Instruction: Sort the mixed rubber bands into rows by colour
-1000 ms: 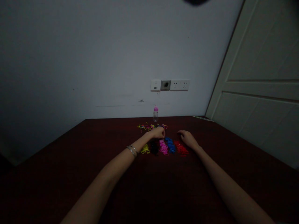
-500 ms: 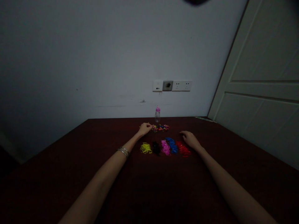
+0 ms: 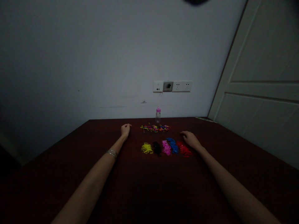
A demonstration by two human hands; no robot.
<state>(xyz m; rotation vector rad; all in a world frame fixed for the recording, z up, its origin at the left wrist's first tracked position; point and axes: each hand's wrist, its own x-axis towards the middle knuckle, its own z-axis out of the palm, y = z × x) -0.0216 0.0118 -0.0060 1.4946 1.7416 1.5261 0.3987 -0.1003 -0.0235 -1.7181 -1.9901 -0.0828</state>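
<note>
My left hand [image 3: 125, 130] is closed on the dark table, left of a mixed pile of coloured rubber bands [image 3: 155, 128]. Its fingers are curled together, and whether anything is in them is too small to see. My right hand [image 3: 190, 139] lies with fingers stretched out, just behind the red rubber bands [image 3: 184, 149]. In a row beside these are piles of blue bands [image 3: 173, 145], pink bands [image 3: 166, 147], black bands [image 3: 157, 148] and yellow bands [image 3: 146, 148].
A clear bottle with a pink cap [image 3: 158, 115] stands behind the mixed pile, near the wall. Sockets [image 3: 182, 86] are set in the wall above the dark red table [image 3: 149, 186]. A pale panelled door [image 3: 261, 81] is on the right.
My left hand has moved left, away from the mixed pile, uncovering its left end. My right hand has stayed in place.
</note>
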